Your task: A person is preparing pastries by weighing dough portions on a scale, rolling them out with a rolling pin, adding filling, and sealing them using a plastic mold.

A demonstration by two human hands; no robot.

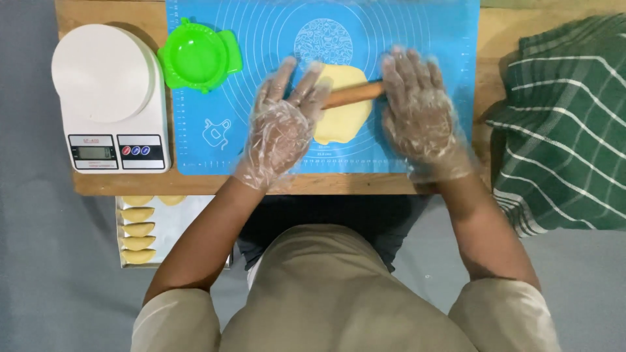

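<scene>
between both flat, open gloved hands (352, 124), rolling pin (352, 95) crosses yellow dough (342, 124).

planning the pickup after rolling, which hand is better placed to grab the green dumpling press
Left, probably. The left hand lies flat on the rolling pin nearest the green press; the right hand is across the dough, farther away.
</scene>
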